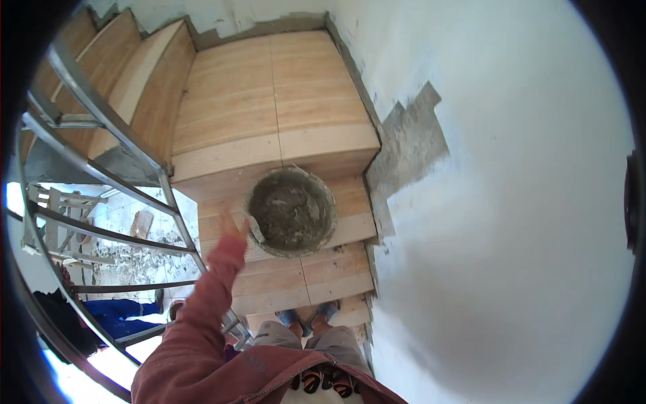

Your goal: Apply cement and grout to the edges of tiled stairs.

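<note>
My left hand [233, 223], at the end of a dusty red sleeve, reaches forward to the left side of a round bucket [250, 195]. Motion smears its fingers, so I cannot tell whether they hold anything. A small pale flat piece [256, 229] shows at the bucket's rim beside the hand; its kind is unclear. Grey wet mortar [293, 209] lies inside the bucket, which stands on a wood-look tiled stair step [353, 225]. My right hand is out of view.
A metal railing [101, 172] curves along the left, with a lower floor [134, 232] beyond it. There a person in blue trousers [124, 313] appears. A white wall [511, 202] with grey cement patches [417, 131] stands right. More tiled stairs [128, 67] rise at upper left.
</note>
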Available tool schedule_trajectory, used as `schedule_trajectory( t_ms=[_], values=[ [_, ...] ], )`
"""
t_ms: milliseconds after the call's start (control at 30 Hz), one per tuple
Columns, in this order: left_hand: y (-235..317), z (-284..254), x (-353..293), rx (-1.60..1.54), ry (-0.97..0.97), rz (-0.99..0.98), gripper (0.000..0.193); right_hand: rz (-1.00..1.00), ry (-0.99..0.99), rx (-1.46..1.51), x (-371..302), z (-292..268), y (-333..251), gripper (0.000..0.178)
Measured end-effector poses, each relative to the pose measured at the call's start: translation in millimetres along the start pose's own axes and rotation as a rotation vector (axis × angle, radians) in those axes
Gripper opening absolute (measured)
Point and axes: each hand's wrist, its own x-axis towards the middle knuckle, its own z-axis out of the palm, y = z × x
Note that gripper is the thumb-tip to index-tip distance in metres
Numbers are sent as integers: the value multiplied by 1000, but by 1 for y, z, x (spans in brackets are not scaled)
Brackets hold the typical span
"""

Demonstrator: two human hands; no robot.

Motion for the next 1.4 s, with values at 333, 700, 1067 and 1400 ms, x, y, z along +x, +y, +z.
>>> schedule_trajectory(
  t_ms=[333, 700, 1067, 1400],
  values=[
    [53, -121, -239, 43, -788, -389, 44, -359, -61, -55, 61, -65, -61, 39],
    [200, -208, -160, -101, -122, -270, 29, -338, -28, 456, 41, -161, -189, 32],
    [271, -265, 33, -476, 323, 271, 42, -324, 2, 401, 7, -164, -222, 29],
    [194, -119, 138, -844, 323, 117, 44, -562, 250, -356, 93, -190, -386, 29]
  ],
)
